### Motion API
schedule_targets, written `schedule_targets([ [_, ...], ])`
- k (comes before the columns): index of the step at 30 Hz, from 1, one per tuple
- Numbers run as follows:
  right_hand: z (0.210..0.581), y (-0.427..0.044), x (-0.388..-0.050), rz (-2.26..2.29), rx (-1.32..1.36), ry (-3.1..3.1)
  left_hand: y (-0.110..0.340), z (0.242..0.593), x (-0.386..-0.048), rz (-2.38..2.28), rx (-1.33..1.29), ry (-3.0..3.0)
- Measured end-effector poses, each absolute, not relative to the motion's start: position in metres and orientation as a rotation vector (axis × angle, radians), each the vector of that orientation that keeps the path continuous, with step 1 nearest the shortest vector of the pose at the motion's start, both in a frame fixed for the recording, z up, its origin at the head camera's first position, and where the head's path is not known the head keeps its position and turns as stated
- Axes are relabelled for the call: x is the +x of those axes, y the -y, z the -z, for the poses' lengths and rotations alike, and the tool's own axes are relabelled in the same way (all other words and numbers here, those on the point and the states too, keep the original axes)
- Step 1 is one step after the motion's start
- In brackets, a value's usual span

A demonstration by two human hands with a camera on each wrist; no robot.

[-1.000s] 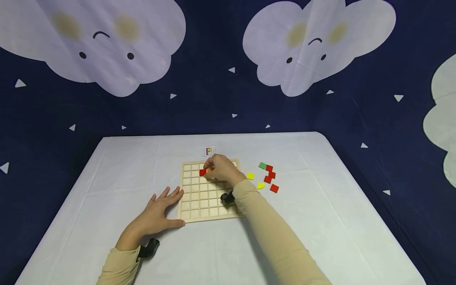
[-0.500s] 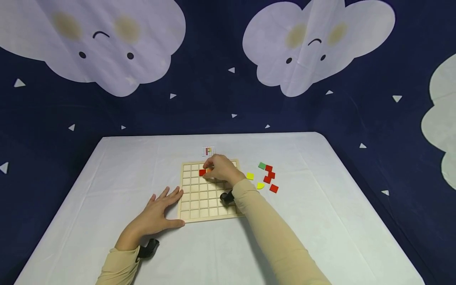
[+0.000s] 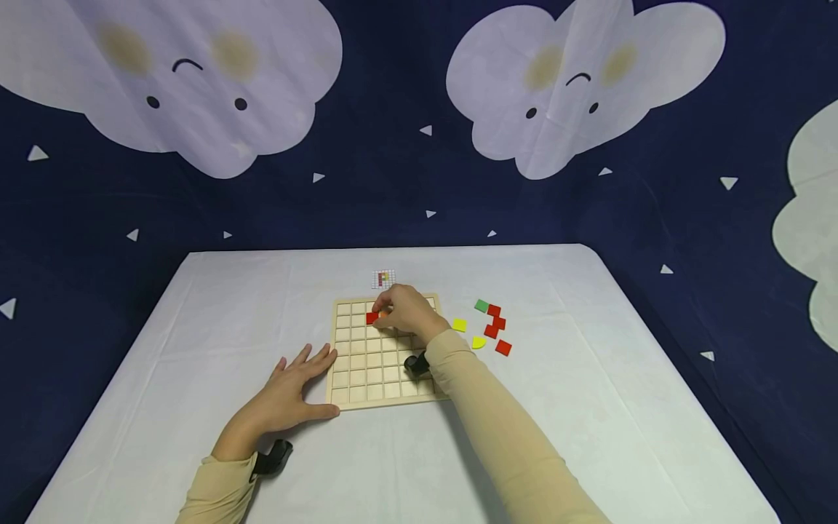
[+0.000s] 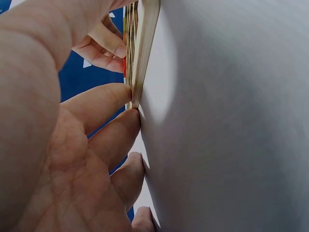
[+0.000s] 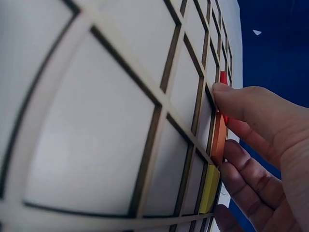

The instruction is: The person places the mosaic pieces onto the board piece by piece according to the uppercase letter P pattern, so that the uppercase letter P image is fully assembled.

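Note:
A wooden grid board [image 3: 356,360] lies on the white table. My right hand [image 3: 411,311] is over its far part, thumb and finger pinching an orange tile [image 5: 218,137] that sits in the grid. Directly left of it in the head view is a red tile [image 3: 372,318]. A yellow tile [image 5: 209,188] shows beside the orange one in the right wrist view; the hand covers it in the head view. My left hand [image 3: 284,393] rests spread at the board's left side, its thumb and index fingertips touching the edge.
Behind the board lies a small grid card [image 3: 383,279] with a coloured pattern. To the right are loose tiles: a green one [image 3: 481,306], several red ones [image 3: 503,348], a yellow square [image 3: 460,325] and a yellow quarter-round [image 3: 479,342]. A dark cloud-patterned cloth hangs behind.

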State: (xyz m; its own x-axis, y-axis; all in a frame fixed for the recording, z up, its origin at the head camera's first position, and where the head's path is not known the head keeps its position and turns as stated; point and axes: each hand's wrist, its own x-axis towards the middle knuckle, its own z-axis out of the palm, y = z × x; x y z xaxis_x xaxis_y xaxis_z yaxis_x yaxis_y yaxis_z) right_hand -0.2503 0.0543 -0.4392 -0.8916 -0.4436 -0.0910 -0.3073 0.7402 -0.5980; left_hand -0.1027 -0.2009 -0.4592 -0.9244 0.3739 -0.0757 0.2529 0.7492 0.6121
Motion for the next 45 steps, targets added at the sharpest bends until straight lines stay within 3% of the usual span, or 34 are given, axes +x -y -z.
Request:
schedule_targets([
  [27, 0.443, -0.061, -0.25, 0.917, -0.701, -2.63, 0.202, 0.47, -0.1, -0.972, 0.49, -2.735],
  [45, 0.425, -0.181, -0.274, 1.122, -0.429, -2.741, 0.204, 0.462, -0.102, -0.935, 0.502, -2.747],
])
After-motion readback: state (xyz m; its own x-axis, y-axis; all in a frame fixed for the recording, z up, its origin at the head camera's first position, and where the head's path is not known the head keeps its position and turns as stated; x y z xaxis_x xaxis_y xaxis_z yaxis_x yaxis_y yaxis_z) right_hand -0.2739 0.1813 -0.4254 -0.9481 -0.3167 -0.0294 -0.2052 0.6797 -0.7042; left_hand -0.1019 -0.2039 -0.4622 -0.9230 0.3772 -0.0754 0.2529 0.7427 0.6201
